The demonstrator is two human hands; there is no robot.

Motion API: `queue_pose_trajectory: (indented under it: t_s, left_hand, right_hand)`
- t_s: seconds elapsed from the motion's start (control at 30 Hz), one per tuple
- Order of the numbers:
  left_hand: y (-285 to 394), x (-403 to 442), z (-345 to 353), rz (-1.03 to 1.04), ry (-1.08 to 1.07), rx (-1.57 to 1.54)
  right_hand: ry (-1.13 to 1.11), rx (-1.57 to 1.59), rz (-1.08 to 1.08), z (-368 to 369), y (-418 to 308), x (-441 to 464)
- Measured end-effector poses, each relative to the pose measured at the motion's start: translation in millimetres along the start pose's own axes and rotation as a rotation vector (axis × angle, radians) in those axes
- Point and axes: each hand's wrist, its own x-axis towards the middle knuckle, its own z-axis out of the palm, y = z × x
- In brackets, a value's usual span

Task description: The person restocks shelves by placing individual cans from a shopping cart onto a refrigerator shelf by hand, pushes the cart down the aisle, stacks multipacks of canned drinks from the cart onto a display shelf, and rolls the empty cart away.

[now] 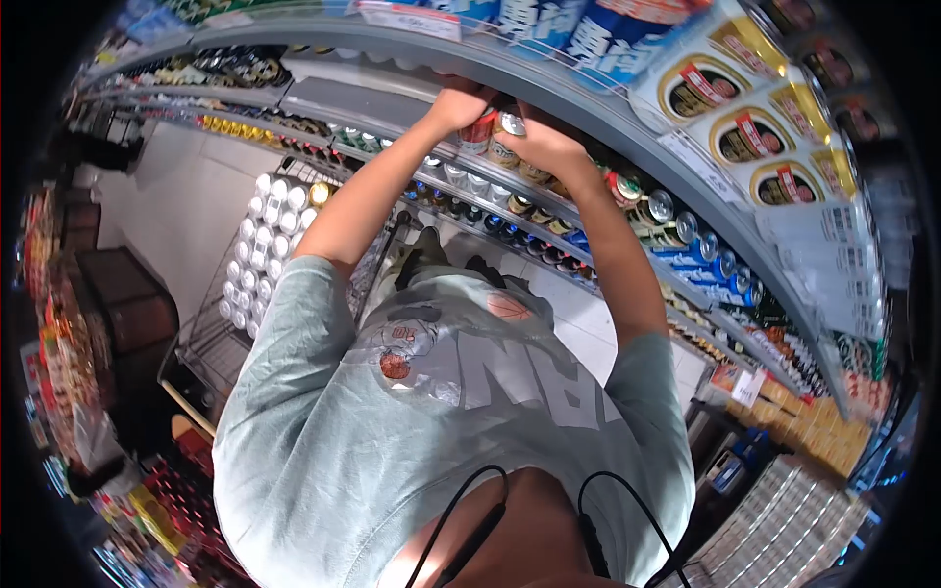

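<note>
Both of my arms reach forward to a shelf of cans, under the edge of a higher shelf. My left hand (463,102) is beside a red can (477,133); its fingers are hidden behind the shelf edge and the can. My right hand (544,143) lies against the right side of a gold can (507,138), its thumb toward the can and its other fingers mostly hidden. The two cans stand side by side between my hands. More cans stand in the row to the right, among them a red and green one (621,188).
A wire cart (201,338) with many white-topped cans (263,235) stands at the left. Overhead, the upper shelf (549,83) holds blue packs (613,44) and beer cartons (740,132). Stacked cans (779,524) are at the lower right, dark bins (123,304) at the far left.
</note>
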Motion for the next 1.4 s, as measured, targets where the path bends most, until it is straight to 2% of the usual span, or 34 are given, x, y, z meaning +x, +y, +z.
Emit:
queue_pose_trajectory:
  t_s: [0.07, 0.1, 0.13, 0.17, 0.2, 0.27, 0.33, 0.4, 0.43, 0.47, 0.5, 0.57, 0.63, 0.67, 0.73, 0.77, 0.8, 0.87, 0.9, 0.93, 1.0, 1.03, 1.1, 1.13, 1.23, 1.27, 1.3, 1.33, 1.4]
  left_hand:
    - [17, -11, -8, -0.007, 0.071, -0.327]
    - [42, -28, -23, -0.089, 0.134, -0.203]
    - [24, -28, -11, -0.043, 0.197, -0.391]
    - [46, -49, -37, -0.199, 0.068, -0.392]
    - [20, -54, -26, -0.004, 0.221, -0.234]
    - [32, -101, -31, 0.007, 0.584, -0.415]
    - [24, -161, -40, -0.114, 0.536, -0.51]
    - [1, -226, -35, -0.225, 0.538, -0.51]
    - [-9, -261, -36, -0.321, 0.51, -0.449]
    - [-19, -298, -39, -0.417, 0.475, -0.392]
    - [-28, -335, -40, -0.491, 0.489, -0.34]
    - [-50, -407, -46, -0.675, 0.521, -0.262]
    - [-77, -471, -50, -0.868, 0.581, -0.229]
    - [-93, -500, -51, -0.949, 0.622, -0.219]
    - [-120, -551, -60, -1.107, 0.572, -0.126]
    - [-135, -572, -63, -1.165, 0.506, -0.105]
    - [-146, -591, -63, -1.171, 0.51, -0.113]
    - [-170, -619, -70, -1.065, 0.338, 0.162]
    - [-179, -627, -75, -1.069, 0.187, 0.152]
    - [-194, -636, -74, -1.067, 0.185, 0.139]
    - [-222, -650, -65, -0.846, 0.035, 0.244]
    - [-233, -652, -61, -0.823, -0.065, 0.241]
    - [-250, -648, -52, -0.788, -0.076, 0.269]
    - [-263, -649, -49, -0.759, -0.083, 0.32]
    - [-321, -664, -1, -0.737, -0.151, 0.277]
    - [-331, -669, 16, -0.709, -0.158, 0.302]
    - [-309, -658, -21, -0.725, -0.263, 0.248]
    - [-321, -673, -7, -0.729, -0.275, 0.229]
    - [-338, -693, 15, -0.591, -0.157, 0.19]
  right_hand:
    - [-0.003, -0.002, 0.048, -4, -11, -7]
    - [0.043, 0.057, 0.036, -11, -24, -13]
    - [0.086, 0.123, 0.032, -20, -41, -20]
    - [0.059, 0.144, 0.062, -30, -58, -27]
    - [0.031, 0.158, 0.098, -36, -73, -35]
    - [0.331, 0.14, -0.198, -21, -88, -55]
    - [0.255, 0.364, -0.068, 9, -95, -84]
    - [0.121, 0.8, 0.151, 68, -89, -116]
    - [0.025, 0.909, 0.238, 92, -95, -132]
    - [-0.071, 1.014, 0.332, 114, -99, -148]
    - [-0.258, 1.072, 0.406, 142, -88, -166]
    - [-0.465, 1.119, 0.48, 167, -95, -174]
    - [-0.476, 1.145, 0.32, 181, -116, -167]
    - [-0.486, 1.143, 0.317, 183, -131, -156]
    - [-0.504, 0.671, 0.094, 168, -174, -119]
    - [-0.461, 0.567, -0.039, 157, -201, -97]
    - [-0.493, 0.62, -0.028, 165, -217, -81]
    - [-0.551, 0.65, -0.111, 173, -263, -50]
    - [-0.556, 0.642, -0.109, 180, -286, -39]
    - [-0.653, 0.684, -0.129, 191, -311, -30]
    - [-0.787, 0.694, -0.172, 234, -351, -20]
    - [-0.825, 0.662, -0.203, 264, -364, -21]
    - [-0.853, 0.577, -0.281, 323, -388, -27]
    - [-0.898, 0.566, -0.213, 355, -396, -32]
    - [-0.843, 0.484, -0.191, 450, -406, -41]
    - [-0.817, 0.37, -0.098, 472, -409, -44]
    - [-0.79, 0.255, -0.008, 495, -408, -47]
    - [-0.908, 0.113, 0.065, 527, -399, -46]
    - [-0.725, 0.016, 0.052, 566, -390, -53]
